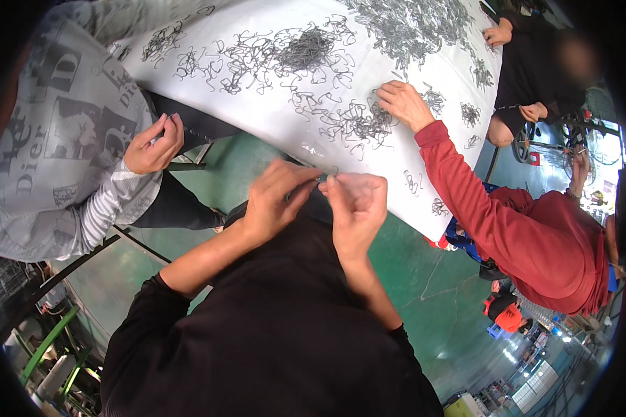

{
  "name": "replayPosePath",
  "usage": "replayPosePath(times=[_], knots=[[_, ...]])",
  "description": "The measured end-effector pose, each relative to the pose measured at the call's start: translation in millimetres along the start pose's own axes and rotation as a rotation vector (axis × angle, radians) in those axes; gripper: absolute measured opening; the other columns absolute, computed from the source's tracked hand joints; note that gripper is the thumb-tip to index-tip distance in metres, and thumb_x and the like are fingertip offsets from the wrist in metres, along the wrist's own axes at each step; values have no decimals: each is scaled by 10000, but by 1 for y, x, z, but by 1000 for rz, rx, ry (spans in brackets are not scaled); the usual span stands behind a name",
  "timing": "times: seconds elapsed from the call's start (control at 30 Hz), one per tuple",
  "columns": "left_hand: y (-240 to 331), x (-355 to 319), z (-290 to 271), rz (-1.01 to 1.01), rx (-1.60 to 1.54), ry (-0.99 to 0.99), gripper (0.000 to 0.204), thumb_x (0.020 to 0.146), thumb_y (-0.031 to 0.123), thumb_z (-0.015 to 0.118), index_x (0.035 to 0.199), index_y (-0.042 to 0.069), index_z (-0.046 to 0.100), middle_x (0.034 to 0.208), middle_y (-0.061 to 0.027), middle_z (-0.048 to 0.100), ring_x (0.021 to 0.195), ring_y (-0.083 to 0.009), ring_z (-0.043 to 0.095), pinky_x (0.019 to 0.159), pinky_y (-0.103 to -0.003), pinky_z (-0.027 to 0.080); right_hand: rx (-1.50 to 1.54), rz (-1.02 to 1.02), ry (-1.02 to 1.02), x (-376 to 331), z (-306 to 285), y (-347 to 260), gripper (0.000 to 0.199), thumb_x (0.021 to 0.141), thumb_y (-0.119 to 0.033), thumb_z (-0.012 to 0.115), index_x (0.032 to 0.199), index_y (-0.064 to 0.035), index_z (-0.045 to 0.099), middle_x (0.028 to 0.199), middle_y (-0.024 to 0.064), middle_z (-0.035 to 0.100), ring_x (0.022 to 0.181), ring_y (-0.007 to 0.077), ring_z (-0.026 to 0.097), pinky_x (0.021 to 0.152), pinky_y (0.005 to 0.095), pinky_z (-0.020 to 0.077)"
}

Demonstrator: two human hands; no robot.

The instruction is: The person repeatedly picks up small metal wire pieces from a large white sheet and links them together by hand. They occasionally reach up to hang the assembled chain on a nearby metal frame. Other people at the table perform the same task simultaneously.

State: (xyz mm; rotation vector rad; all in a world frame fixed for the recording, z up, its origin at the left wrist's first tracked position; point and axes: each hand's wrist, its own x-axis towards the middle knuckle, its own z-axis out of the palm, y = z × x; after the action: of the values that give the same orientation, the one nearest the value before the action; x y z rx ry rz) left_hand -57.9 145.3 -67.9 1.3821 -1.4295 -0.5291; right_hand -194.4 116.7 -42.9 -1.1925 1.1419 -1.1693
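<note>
At the near edge of the white table (257,118), the left hand (275,201) and right hand (356,208) meet, fingertips pinching a small grey wire clip (322,179); heaps of clips (306,50) lie beyond.

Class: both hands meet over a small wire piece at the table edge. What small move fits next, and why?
Probably press the left hand and right hand together on the small wire piece, since their fingers pinch it from both sides at the white table edge.
</note>
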Motion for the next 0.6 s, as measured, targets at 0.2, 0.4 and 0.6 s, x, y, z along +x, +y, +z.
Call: replayPosePath(times=[0.2,0.4,0.6], knots=[[-29,20,8,127,-28,30,380,752,-42,707,1119,-10,614,967,-128,655,881,-280,605,753,-356,490,-305,-526,-55,6,-11,10,257,783,71,725,872,-26,504,847,133,674,728,239,687,630,304,556],[-113,150,105,165,-36,67,203,800,-8,693,996,36,665,969,-90,656,851,-252,582,749,-338,477,-358,-551,-131,19,-31,2,298,751,81,748,858,-46,500,851,119,674,714,244,689,622,299,558],[-162,241,220,326,160,-211,122,827,99,656,940,61,682,931,-71,639,906,-262,588,801,-351,511,-457,-624,-172,27,-43,7,356,724,77,761,900,-67,487,860,109,656,721,240,690,567,306,554]])
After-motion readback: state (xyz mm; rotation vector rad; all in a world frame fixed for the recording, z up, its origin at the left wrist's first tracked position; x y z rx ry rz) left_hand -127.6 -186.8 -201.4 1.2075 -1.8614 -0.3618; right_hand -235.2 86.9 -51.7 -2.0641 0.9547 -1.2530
